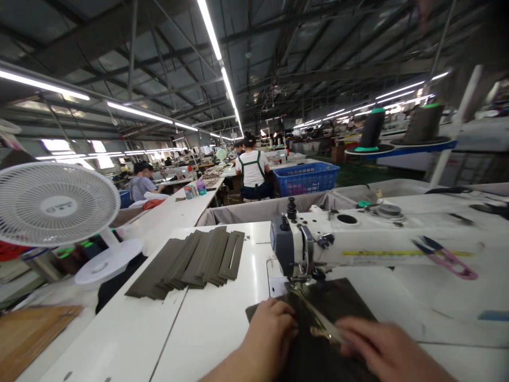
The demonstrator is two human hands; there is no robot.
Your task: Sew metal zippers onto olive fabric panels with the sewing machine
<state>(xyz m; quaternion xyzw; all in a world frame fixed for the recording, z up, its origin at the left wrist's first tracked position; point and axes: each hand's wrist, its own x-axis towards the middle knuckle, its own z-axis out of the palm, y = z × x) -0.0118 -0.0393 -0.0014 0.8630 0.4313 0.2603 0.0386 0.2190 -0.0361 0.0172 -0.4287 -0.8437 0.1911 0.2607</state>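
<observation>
A dark olive panel (345,297) lies flat under the presser foot of a white sewing machine (338,233). My left hand (272,331) rests on the panel's left part, its fingers curled and pressed together against the material. A narrow zipper (314,309) with gold-coloured metal runs from near the needle toward me across the panel. Its near end is in the closed fingers of my right hand (377,342), which is blurred by motion. Beside the machine, to the left, lies a fanned stack of olive pieces (194,260); the rightmost has a long narrow slot.
A white fan (59,207) stands at the left. Pink-handled thread snips (445,259) lie against the machine arm. Thread cones (371,130) stand at upper right. A blue crate (306,179) and a seated person in a white top (252,167) are beyond the table.
</observation>
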